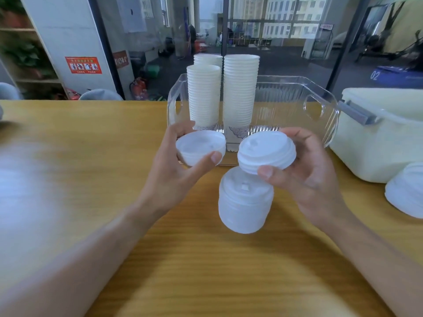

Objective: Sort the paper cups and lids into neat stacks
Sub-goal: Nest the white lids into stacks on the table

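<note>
My left hand (pixel 174 170) grips a small stack of white lids (pixel 200 148) turned underside up, thumb on the near rim. My right hand (pixel 309 170) holds another short stack of white lids (pixel 266 151) top side up, thumb under its near edge. Just below the right hand's lids, a taller stack of white lids (pixel 246 202) stands on the wooden table (pixel 206 271). Three tall stacks of white paper cups (pixel 240 92) stand in a clear plastic bin (pixel 320 106) behind my hands.
A cream lidded container (pixel 384 138) with a grey clasp sits at the right. Another pile of white lids (pixel 407 191) lies in front of it at the right edge. A blurred white patch covers the table's left side.
</note>
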Tool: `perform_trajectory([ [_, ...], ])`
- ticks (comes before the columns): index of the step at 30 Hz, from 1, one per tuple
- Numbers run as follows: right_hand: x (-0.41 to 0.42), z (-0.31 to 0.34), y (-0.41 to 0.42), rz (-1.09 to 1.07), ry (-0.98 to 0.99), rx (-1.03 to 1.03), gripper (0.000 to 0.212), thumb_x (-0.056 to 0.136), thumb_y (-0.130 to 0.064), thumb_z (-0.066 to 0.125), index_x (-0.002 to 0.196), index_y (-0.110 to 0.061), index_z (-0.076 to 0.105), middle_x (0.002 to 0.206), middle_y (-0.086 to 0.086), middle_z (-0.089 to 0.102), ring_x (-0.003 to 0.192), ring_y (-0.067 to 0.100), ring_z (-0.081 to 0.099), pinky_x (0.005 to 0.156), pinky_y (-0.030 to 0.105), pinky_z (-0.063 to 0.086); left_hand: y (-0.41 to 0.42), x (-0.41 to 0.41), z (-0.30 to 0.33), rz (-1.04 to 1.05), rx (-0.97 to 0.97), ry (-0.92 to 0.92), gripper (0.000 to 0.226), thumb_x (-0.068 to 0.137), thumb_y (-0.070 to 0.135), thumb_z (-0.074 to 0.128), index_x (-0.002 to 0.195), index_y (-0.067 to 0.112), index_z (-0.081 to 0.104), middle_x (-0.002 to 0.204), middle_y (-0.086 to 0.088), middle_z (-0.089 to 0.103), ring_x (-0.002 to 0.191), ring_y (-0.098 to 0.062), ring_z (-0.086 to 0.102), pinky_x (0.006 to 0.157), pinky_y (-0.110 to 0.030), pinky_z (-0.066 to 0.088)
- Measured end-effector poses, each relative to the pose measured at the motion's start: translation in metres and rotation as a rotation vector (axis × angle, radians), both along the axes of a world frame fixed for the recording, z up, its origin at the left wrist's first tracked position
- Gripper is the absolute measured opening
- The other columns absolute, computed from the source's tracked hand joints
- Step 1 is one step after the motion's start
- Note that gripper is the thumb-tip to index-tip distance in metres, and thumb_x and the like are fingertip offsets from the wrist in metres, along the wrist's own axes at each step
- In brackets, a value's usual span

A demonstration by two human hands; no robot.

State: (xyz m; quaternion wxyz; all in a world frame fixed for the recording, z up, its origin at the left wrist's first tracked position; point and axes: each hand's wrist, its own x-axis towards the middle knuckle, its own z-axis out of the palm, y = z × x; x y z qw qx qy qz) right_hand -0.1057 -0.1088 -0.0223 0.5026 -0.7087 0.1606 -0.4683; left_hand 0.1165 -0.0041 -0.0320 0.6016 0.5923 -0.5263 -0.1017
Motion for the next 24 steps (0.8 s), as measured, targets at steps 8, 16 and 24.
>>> perform_trajectory([
  [8, -0.004, 0.002, 0.004, 0.088, 0.047, 0.122, 0.086, 0.057, -0.050, 0.096, 0.129, -0.027, 0.056, 0.118, -0.003, 0.075, 0.113, 0.018, 0.070, 0.094, 0.033, 0.056, -0.002, -0.002, -0.003, -0.003, -0.004, 0.153, 0.081, 0.061, 0.048, 0.090, 0.130, 0.030, 0.052, 0.115, 0.017, 0.070, 0.106, -0.003, 0.068, 0.085, -0.018, 0.053],
  [16, -0.008, -0.001, -0.012, 0.328, 0.207, 0.242, 0.068, 0.065, -0.027, 0.081, 0.131, -0.019, 0.067, 0.126, 0.003, 0.073, 0.118, 0.018, 0.067, 0.092, 0.025, 0.054, -0.004, -0.004, -0.003, 0.012, 0.019, 0.191, 0.084, 0.059, 0.050, 0.089, 0.130, 0.020, 0.058, 0.106, 0.013, 0.072, 0.091, 0.001, 0.068, 0.077, -0.015, 0.052],
  [24, -0.006, 0.001, 0.002, 0.277, 0.322, 0.214, 0.090, 0.064, -0.041, 0.081, 0.147, -0.031, 0.048, 0.138, -0.004, 0.066, 0.128, 0.012, 0.062, 0.102, 0.031, 0.049, -0.002, -0.009, -0.003, -0.001, 0.045, 0.178, 0.083, 0.063, 0.044, 0.092, 0.133, 0.018, 0.056, 0.111, 0.009, 0.071, 0.093, 0.001, 0.067, 0.078, -0.015, 0.052],
])
